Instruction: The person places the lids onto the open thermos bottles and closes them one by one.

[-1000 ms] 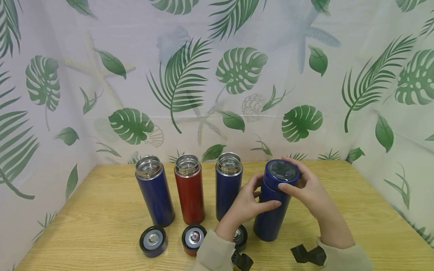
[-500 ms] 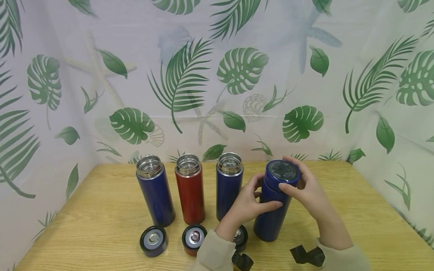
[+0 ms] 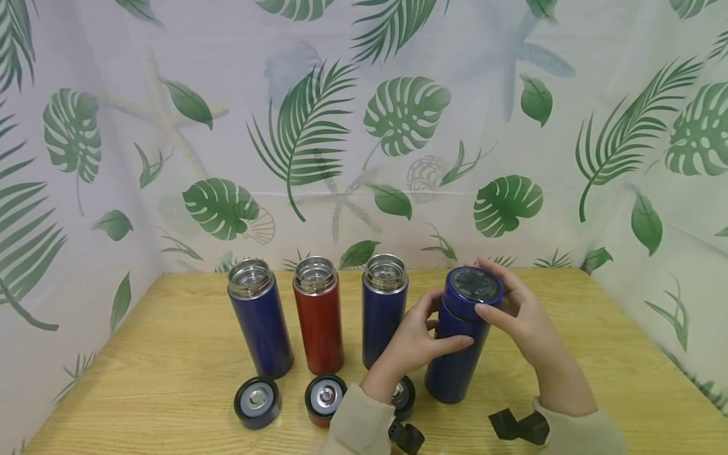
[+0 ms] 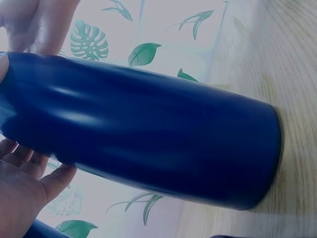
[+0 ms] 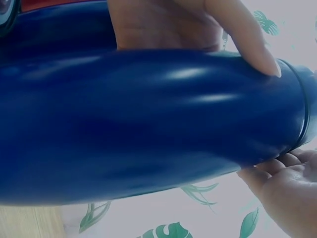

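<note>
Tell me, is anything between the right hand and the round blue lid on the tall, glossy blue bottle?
Nothing visible: the right hand touches the lid directly, while the left hand grips the bottle lower down.

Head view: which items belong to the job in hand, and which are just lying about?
In the job:
lidded blue bottle, gripped by the left hand
its lid, held by the right hand

Untouched, though perhaps part of the same job:
leftmost blue bottle, open
red bottle, open
middle blue bottle, open
blue lid
red lid
third lid, partly hidden by the left sleeve
</note>
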The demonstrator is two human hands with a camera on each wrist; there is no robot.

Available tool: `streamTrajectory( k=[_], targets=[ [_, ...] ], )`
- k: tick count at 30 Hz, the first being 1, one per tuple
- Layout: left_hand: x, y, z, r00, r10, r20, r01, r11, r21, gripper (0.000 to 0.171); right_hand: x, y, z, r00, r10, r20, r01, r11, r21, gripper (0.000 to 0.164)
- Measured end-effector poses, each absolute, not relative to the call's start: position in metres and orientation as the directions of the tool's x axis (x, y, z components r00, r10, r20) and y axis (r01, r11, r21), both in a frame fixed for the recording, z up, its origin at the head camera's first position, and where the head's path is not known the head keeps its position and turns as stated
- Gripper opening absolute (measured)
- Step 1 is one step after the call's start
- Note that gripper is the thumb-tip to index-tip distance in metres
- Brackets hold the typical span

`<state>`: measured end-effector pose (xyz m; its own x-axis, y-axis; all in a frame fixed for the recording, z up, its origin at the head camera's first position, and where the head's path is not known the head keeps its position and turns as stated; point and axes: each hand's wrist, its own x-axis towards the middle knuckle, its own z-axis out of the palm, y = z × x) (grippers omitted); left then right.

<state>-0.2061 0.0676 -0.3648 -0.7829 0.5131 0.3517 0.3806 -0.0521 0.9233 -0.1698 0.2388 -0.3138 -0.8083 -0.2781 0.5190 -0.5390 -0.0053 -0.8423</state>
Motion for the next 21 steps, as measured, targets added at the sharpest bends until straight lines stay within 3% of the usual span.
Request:
streamTrajectory(
  k=[13,18,21],
  targets=[
    [-0.206,0.069,-0.363,-0.789,0.503,0.353,0.381,-0.051,0.923,0.061,-0.168,0.228,-0.307,-0.900,-0.085,0.427,-0.420,0.427,-0.801,0.070],
    [-0.205,0.070,-0.364,-0.793,0.499,0.349,0.379,-0.045,0.924,0.063,-0.166,0.225,-0.306,-0.894,-0.066,0.444,-0.419,0.477,-0.773,0.071],
    [-0.205,0.071,-0.364,-0.796,0.497,0.344,0.376,-0.038,0.926,0.064,-0.166,0.227,-0.307,-0.868,-0.104,0.485,-0.482,0.406,-0.776,0.070]
  ],
)
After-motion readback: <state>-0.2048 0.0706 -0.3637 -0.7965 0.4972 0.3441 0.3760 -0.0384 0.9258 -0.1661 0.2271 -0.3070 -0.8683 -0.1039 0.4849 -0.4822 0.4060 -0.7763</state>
